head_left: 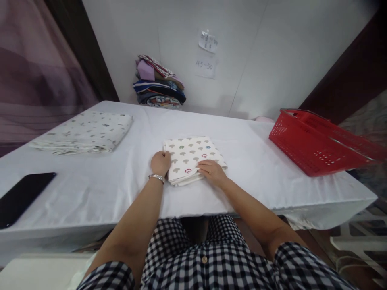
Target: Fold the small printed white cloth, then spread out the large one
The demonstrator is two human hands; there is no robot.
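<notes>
A folded white cloth (190, 152) with grey mushroom prints and a few red, green and blue ones lies on the table in front of me. At its left edge, my left hand (161, 162) is closed with curled fingers on the cloth's side; the fingertips are partly hidden. My right hand (212, 172) rests on the front right part of the cloth, fingers stretched out over the top near the layered front edge. The right thumb is hard to make out.
A white-covered table (145, 129) carries a larger folded printed cloth (90, 131) at left, a black phone (26, 195) at front left and a red plastic basket (311, 141) at right. Folded fabrics (159, 84) are stacked against the wall, beside paper notes (206, 66).
</notes>
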